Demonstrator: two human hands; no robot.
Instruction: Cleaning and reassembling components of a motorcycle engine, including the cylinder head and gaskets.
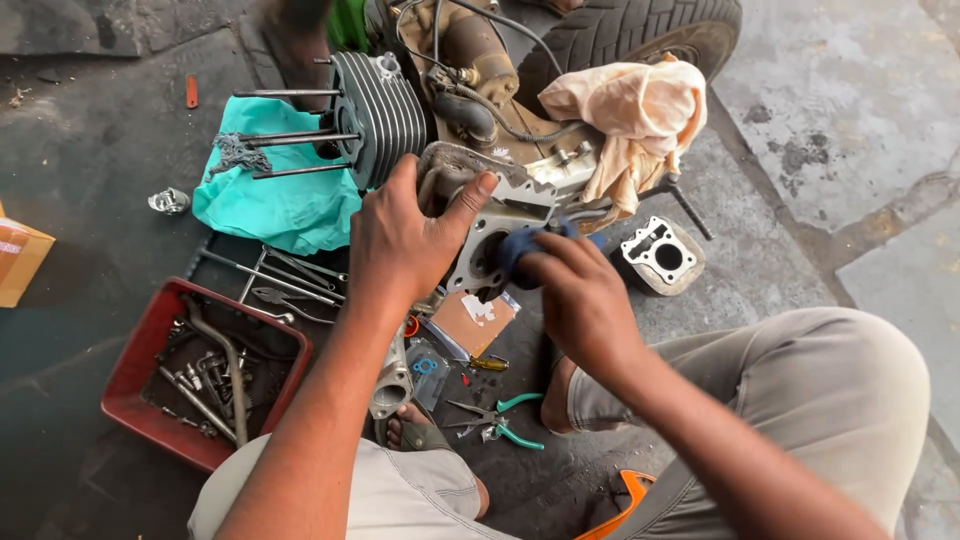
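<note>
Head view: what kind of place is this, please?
Probably a roadside or open-floor motorcycle repair spot: a finned engine cylinder, a tyre, and a red tray of bolts on bare concrete ground.

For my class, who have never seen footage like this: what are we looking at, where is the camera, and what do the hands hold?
The one picture comes from a camera on a person's head, looking down at their own hands and knees. The left hand steadies a grey metal engine part. The right hand presses a dark blue rag into its round opening. On the concrete ground lie a red tray of bolts, a teal cloth, green-handled pliers, a finned cylinder and a beige rag.
</note>
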